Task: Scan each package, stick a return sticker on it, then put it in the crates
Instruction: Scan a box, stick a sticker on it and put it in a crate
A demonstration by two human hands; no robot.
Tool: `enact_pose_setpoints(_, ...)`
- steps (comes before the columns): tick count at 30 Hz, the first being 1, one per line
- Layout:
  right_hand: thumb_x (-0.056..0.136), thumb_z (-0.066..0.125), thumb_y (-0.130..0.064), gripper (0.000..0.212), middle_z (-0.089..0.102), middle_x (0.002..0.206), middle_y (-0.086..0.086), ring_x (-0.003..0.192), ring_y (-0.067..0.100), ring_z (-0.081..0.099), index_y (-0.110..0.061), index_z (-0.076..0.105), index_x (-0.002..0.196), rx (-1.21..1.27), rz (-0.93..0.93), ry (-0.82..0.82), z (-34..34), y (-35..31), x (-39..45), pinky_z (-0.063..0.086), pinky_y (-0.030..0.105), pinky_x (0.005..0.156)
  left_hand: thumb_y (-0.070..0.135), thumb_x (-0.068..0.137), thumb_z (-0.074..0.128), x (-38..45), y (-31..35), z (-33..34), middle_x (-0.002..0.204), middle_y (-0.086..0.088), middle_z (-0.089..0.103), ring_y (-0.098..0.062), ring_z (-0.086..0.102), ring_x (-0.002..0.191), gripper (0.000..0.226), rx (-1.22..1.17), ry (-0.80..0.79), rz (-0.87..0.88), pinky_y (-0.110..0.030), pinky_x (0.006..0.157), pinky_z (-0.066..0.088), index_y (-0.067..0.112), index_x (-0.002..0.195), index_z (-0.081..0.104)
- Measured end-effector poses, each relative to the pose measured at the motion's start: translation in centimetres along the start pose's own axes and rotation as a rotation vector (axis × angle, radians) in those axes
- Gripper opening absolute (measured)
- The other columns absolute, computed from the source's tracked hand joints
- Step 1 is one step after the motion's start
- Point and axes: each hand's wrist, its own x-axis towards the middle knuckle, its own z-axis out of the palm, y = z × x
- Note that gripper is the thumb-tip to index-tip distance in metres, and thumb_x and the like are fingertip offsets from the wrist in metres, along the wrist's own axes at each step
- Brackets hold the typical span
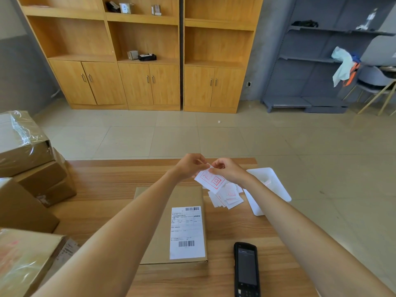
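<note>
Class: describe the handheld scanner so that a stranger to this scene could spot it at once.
Start at the wooden table. Right of the flat cardboard package with its white shipping label, the handheld scanner lies at the near edge. It is the only black thing on the table.

Pretty bright in here, soft even daylight, no harsh hotspots anywhere. It seems to come more from the right, since the floor (235, 138) over that way looks paler and washed out. Shadows are faint; just a thin dark edge under the flat package (171, 221) on the table (107, 185). The clear tape on the stacked boxes (23, 136) at the left throws white glare streaks. Heavy wide-angle warp: the wooden cabinets (139, 61) lean outward and the corners stretch. The print on the shipping label (186, 232) is too soft to read, and the nearest box at bottom left is smeary.
</note>
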Motion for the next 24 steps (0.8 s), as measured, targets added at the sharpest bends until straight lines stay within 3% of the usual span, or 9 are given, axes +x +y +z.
enact_pose_setpoints(4, 0.094, 0.060, -0.022, 0.016, 0.067, 0.099, 0.005, 0.094, 0.020, 0.065, -0.008, 0.062, 0.102, 0.003, 0.008, -0.003, -0.09, 0.06, -0.06, 0.050, 0.031, 0.081, 0.012, 0.091, 0.062, 0.09, 0.10, -0.10, 0.087, -0.017, 0.064, -0.024, 0.056, 0.077, 0.012, -0.003, -0.009, 0.016, -0.036, 0.069, 0.045, 0.015, 0.081, 0.058)
enact_pose_setpoints(8, 0.095, 0.057, -0.031, 0.023, 0.065, 0.090, 0.005, 0.087, 0.018, 0.061, -0.012, 0.061, 0.083, -0.050, 0.012, -0.006, -0.16, 0.29, 0.00, 0.042, 0.028, 0.074, 0.013, 0.091, 0.064, 0.05, 0.30, 0.05, 0.074, -0.003, 0.062, -0.006, 0.056, 0.060, 0.006, 0.023, -0.007, 0.034, -0.015, 0.050, 0.040, 0.010, 0.091, 0.058)
enact_pose_setpoints(11, 0.095, 0.056, -0.034, 0.030, 0.061, 0.080, 0.002, 0.079, 0.016, 0.057, -0.012, 0.058, 0.075, -0.074, 0.014, -0.002, -0.08, 0.40, -0.02, 0.037, 0.026, 0.070, 0.015, 0.091, 0.064, 0.17, 0.22, 0.16, 0.076, -0.002, 0.063, -0.011, 0.058, 0.066, 0.008, 0.028, -0.003, 0.035, -0.018, 0.053, 0.042, 0.009, 0.093, 0.059)
enact_pose_setpoints(13, 0.095, 0.057, -0.035, 0.029, 0.062, 0.080, 0.001, 0.079, 0.016, 0.058, -0.010, 0.061, 0.080, -0.071, 0.007, -0.002, -0.05, 0.37, -0.16, 0.038, 0.026, 0.069, 0.016, 0.091, 0.064, 0.18, 0.19, 0.14, 0.077, -0.001, 0.064, -0.010, 0.058, 0.065, 0.008, 0.040, 0.002, 0.031, -0.016, 0.051, 0.041, 0.011, 0.090, 0.059)
enact_pose_setpoints(16, 0.091, 0.064, -0.027, 0.019, 0.068, 0.094, 0.004, 0.091, 0.018, 0.065, -0.011, 0.063, 0.100, -0.007, 0.003, 0.002, -0.05, 0.41, -0.36, 0.047, 0.030, 0.081, 0.013, 0.092, 0.062, 0.14, 0.19, 0.15, 0.073, 0.000, 0.062, -0.009, 0.054, 0.061, 0.011, 0.041, 0.009, 0.028, -0.013, 0.046, 0.038, 0.015, 0.082, 0.057)
enact_pose_setpoints(18, 0.088, 0.067, -0.018, 0.025, 0.066, 0.096, 0.005, 0.093, 0.019, 0.065, -0.009, 0.059, 0.110, 0.018, 0.012, 0.006, -0.08, 0.38, -0.39, 0.048, 0.029, 0.080, 0.010, 0.092, 0.062, 0.16, 0.08, 0.18, 0.072, 0.001, 0.061, -0.009, 0.054, 0.060, 0.015, 0.036, 0.017, 0.019, -0.013, 0.047, 0.039, 0.015, 0.079, 0.056)
enact_pose_setpoints(21, 0.088, 0.066, -0.014, 0.023, 0.066, 0.099, 0.009, 0.093, 0.021, 0.065, -0.006, 0.060, 0.110, -0.004, 0.020, 0.010, -0.07, 0.37, -0.41, 0.048, 0.028, 0.078, 0.009, 0.091, 0.062, 0.25, -0.21, 0.33, 0.076, 0.000, 0.062, -0.018, 0.059, 0.071, 0.011, 0.019, 0.024, 0.006, -0.024, 0.060, 0.047, 0.011, 0.083, 0.056)
enact_pose_setpoints(24, 0.090, 0.063, -0.015, 0.022, 0.068, 0.106, 0.012, 0.095, 0.022, 0.065, -0.004, 0.062, 0.110, 0.003, 0.028, 0.012, 0.06, 0.53, -0.35, 0.049, 0.029, 0.080, 0.009, 0.091, 0.063, 0.16, -0.40, 0.34, 0.080, -0.003, 0.062, -0.022, 0.059, 0.077, 0.006, 0.011, 0.026, 0.008, -0.030, 0.065, 0.047, 0.006, 0.088, 0.058)
